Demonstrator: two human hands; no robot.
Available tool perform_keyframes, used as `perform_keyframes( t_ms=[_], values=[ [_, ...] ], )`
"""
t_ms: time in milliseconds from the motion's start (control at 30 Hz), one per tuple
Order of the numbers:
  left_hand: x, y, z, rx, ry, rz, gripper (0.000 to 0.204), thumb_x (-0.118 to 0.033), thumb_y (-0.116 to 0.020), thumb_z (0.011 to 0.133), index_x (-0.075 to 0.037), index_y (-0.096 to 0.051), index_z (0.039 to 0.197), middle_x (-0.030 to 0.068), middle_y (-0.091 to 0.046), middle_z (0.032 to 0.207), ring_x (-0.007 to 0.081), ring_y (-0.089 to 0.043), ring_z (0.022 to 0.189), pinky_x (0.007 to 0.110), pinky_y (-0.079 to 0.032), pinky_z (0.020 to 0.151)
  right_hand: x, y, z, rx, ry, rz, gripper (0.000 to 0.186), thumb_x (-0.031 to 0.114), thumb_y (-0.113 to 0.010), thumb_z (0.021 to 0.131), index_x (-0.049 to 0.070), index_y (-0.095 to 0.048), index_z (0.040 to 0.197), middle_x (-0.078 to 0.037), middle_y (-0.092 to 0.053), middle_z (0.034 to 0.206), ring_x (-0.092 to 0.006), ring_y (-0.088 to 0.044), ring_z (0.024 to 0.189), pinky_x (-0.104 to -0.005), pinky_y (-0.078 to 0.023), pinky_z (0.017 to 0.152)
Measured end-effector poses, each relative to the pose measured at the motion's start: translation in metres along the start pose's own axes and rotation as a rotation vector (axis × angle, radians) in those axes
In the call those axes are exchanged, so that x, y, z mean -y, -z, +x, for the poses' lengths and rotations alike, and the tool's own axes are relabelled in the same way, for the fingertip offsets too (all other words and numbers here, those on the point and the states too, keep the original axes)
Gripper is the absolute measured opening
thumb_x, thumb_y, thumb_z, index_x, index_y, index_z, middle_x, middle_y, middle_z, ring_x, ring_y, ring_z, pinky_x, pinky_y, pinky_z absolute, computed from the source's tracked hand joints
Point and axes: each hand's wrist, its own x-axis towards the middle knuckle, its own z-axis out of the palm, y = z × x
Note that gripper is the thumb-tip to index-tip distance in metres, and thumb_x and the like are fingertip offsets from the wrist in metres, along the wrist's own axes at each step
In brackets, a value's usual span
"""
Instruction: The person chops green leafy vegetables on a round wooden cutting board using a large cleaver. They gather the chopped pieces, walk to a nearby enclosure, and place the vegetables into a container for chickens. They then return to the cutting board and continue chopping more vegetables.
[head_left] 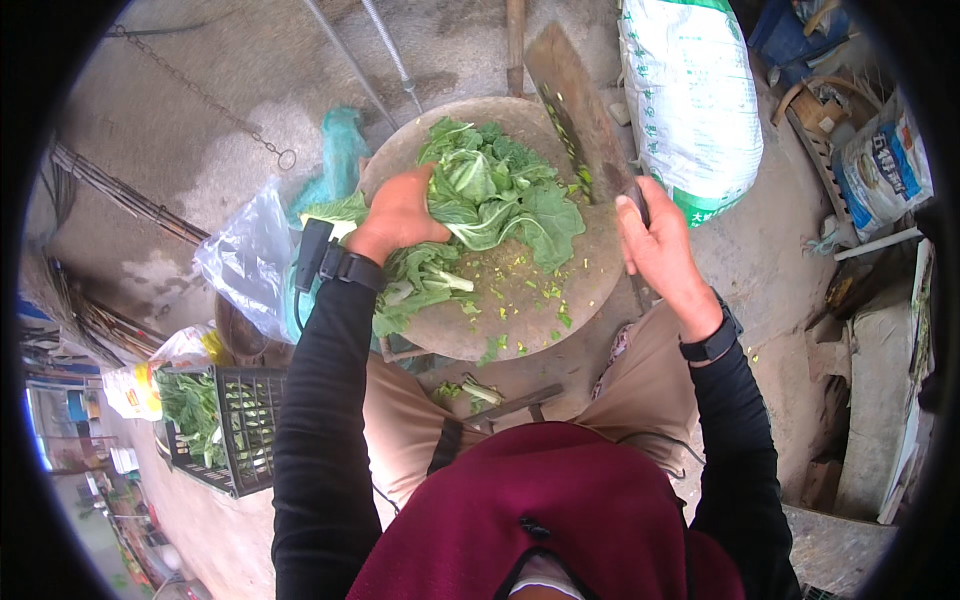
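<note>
Gripping a broad metal cleaver (578, 105) over the far-right edge of the round bench (590, 275), the right hand (655, 240) is fisted; the left hand (403, 215) clasps crinkled greens (495, 190) toward the left edge.

Stretching the left forearm (322, 410) up from the lower edge in its black sleeve, slanting slightly inward to the left wrist (352, 268). Turning the back of the left hand (402, 212) upward, curving it into a hold, pointing the thumb rightward and partly hiding the fingers from view. Slanting the right forearm (738, 430) up and leftward, likewise sleeved in black, to the right wrist (708, 330). Closing the right hand (657, 245) in a grip, curling its fingers, and holding both hands well apart
</note>
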Motion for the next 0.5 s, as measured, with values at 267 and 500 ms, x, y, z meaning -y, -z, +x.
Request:
perform_keyframes(
  t_ms=[267,500],
  values=[
    [-0.036,0.000,-0.022,-0.024,-0.093,0.232,0.072,-0.023,-0.087,0.055,0.000,-0.056,0.116,0.0232,-0.066,0.108,0.0424,-0.063,0.103,0.048,-0.052,0.087,0.033,-0.013,-0.047,0.094,-0.019,-0.057,0.022,0.018,-0.058,0.101,0.000,-0.050,0.093,-0.015,-0.049,0.065,-0.0290,-0.049,0.057,-0.0416,-0.040,0.055],
    [-0.023,0.008,-0.004,0.083,-0.001,0.033,0.065,-0.026,-0.085,0.055,0.001,-0.064,0.110,0.0243,-0.069,0.099,0.0430,-0.065,0.099,0.045,-0.053,0.087,0.014,-0.022,-0.072,0.122,-0.056,-0.100,0.022,0.019,-0.056,0.102,-0.001,-0.049,0.098,-0.021,-0.053,0.068,-0.0405,-0.053,0.063,-0.0464,-0.042,0.059]
  ],
)
